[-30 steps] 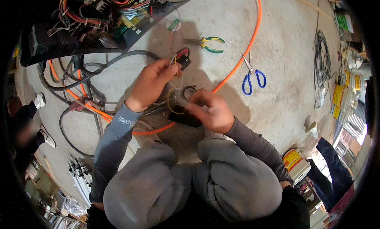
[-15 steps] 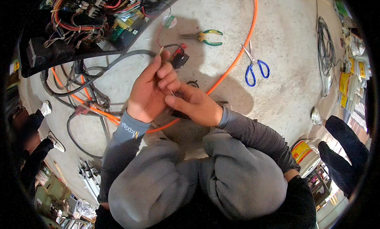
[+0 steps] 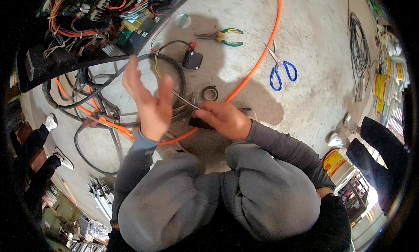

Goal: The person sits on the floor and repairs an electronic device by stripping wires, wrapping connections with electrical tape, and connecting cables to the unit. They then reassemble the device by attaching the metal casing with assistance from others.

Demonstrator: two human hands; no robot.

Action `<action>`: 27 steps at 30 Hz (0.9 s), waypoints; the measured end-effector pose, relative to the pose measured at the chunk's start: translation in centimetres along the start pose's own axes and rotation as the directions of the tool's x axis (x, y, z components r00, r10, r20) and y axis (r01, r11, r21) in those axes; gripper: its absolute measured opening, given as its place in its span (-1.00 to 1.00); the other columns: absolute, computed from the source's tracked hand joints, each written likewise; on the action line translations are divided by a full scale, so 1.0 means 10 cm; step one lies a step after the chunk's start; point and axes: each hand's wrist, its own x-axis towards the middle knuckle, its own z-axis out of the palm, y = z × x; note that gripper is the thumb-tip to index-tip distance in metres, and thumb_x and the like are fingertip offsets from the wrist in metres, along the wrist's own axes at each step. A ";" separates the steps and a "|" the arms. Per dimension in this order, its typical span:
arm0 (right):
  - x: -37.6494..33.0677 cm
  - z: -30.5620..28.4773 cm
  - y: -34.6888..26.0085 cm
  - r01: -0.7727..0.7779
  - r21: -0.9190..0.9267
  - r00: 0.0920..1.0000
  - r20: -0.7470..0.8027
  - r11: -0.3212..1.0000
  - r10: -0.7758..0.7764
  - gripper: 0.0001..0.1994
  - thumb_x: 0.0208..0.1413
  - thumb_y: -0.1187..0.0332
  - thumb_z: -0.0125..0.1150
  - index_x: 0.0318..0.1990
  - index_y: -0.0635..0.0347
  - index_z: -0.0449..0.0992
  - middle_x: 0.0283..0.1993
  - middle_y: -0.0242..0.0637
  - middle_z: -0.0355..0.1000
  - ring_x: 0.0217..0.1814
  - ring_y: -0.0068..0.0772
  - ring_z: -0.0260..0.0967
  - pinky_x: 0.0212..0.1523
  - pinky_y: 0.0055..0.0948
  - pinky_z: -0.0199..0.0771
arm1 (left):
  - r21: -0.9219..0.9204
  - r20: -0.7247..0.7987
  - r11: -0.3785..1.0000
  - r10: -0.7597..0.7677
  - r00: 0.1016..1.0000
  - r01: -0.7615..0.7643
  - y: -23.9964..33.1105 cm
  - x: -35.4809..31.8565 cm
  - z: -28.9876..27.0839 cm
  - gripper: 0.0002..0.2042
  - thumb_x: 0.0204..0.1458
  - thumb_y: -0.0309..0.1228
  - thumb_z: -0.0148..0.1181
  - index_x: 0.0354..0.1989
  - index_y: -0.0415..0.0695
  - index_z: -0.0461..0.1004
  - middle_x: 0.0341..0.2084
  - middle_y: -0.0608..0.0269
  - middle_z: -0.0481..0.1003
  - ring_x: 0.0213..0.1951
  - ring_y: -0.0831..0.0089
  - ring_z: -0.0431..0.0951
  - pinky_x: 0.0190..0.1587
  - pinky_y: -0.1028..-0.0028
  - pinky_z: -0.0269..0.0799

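My right hand pinches a thin greyish cable between thumb and fingers. From its far end, thin yellowish and red wires run up toward an electronics housing at the upper left. Slightly blurred, my left hand is raised beside the cable with fingers spread, holding nothing. A small black box with a red part and a black lead lies beyond my hands. Close to my right hand sit a roll of black tape and a dark object, partly hidden beneath it.
Green-handled pliers and blue-handled scissors lie on the concrete floor. An orange cable curves past them. Black cables tangle at left. A coiled cable and buckets are at right. Other people's legs stand on both sides.
My left hand has let go of the wires and opened, moving left and up. My right hand has shifted slightly right, still pinching the cable. The black box and tape roll are now less covered.
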 end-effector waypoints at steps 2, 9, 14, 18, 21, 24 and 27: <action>-0.02 -0.03 0.06 0.053 -0.118 0.999 0.007 0.992 -0.052 -0.74 0.47 0.27 0.09 0.02 0.32 0.52 -0.28 -0.22 0.50 -0.24 -0.40 0.44 -0.15 -0.33 0.49 | 0.026 0.419 0.918 0.349 0.838 -0.396 0.23 0.12 -0.28 -0.47 0.22 -0.21 0.23 0.32 -0.19 0.38 0.16 0.03 0.47 0.31 0.03 0.38 0.33 0.13 0.28; -0.16 -0.26 -0.20 -0.150 0.250 0.974 -0.129 0.957 0.186 -0.70 0.43 0.29 0.15 0.16 0.30 0.46 -0.12 -0.17 0.55 -0.10 -0.39 0.53 -0.03 -0.34 0.54 | -0.103 0.751 0.902 0.347 0.563 -0.419 0.18 0.25 -0.22 -0.74 0.12 -0.37 0.27 -0.02 -0.12 0.55 -0.33 0.14 0.53 -0.23 0.07 0.51 -0.13 0.14 0.40; -0.15 -0.28 -0.28 0.019 0.524 0.959 -0.251 0.852 0.133 -0.68 0.43 0.37 0.14 0.23 0.32 0.45 -0.09 -0.26 0.56 -0.08 -0.55 0.50 -0.02 -0.47 0.55 | -0.041 0.711 0.908 0.320 0.626 -0.417 0.30 0.30 -0.19 -0.78 0.11 -0.42 0.28 -0.07 -0.13 0.57 -0.32 0.12 0.53 -0.22 0.06 0.51 -0.13 0.15 0.40; -0.14 -0.30 -0.30 0.042 0.418 0.951 -0.294 0.907 0.092 -0.69 0.42 0.38 0.16 0.22 0.32 0.47 -0.13 -0.28 0.58 -0.13 -0.54 0.52 -0.06 -0.48 0.57 | -0.016 0.714 0.916 0.291 0.637 -0.401 0.37 0.24 -0.16 -0.80 0.11 -0.43 0.29 -0.10 -0.16 0.57 -0.31 0.10 0.54 -0.22 0.04 0.52 -0.14 0.15 0.41; -0.11 -0.28 -0.23 0.070 0.243 0.961 -0.275 0.968 0.000 -0.71 0.41 0.39 0.17 0.19 0.33 0.48 -0.16 -0.28 0.59 -0.15 -0.52 0.54 -0.07 -0.46 0.58 | -0.025 0.696 0.942 0.256 0.671 -0.334 0.42 0.17 -0.14 -0.82 0.12 -0.44 0.28 -0.12 -0.19 0.57 -0.31 0.07 0.54 -0.23 0.01 0.52 -0.16 0.14 0.42; -0.04 -0.29 -0.19 0.072 0.245 0.959 -0.283 0.967 0.000 -0.70 0.40 0.33 0.20 0.15 0.32 0.49 -0.12 -0.25 0.59 -0.11 -0.52 0.54 -0.06 -0.45 0.57 | -0.026 0.681 0.958 0.226 0.696 -0.286 0.42 0.16 -0.16 -0.83 0.13 -0.45 0.27 -0.14 -0.22 0.57 -0.30 0.03 0.54 -0.23 -0.03 0.53 -0.16 0.12 0.44; 0.09 -0.29 0.25 0.088 0.360 0.933 -0.357 0.929 0.050 -0.68 0.29 0.30 0.33 0.09 0.29 0.51 -0.12 -0.22 0.58 -0.09 -0.38 0.56 -0.08 -0.31 0.59 | 0.036 0.604 0.964 0.189 0.774 -0.264 0.33 0.16 -0.18 -0.85 0.14 -0.48 0.25 -0.14 -0.24 0.56 -0.29 -0.01 0.55 -0.23 -0.05 0.53 -0.15 0.12 0.46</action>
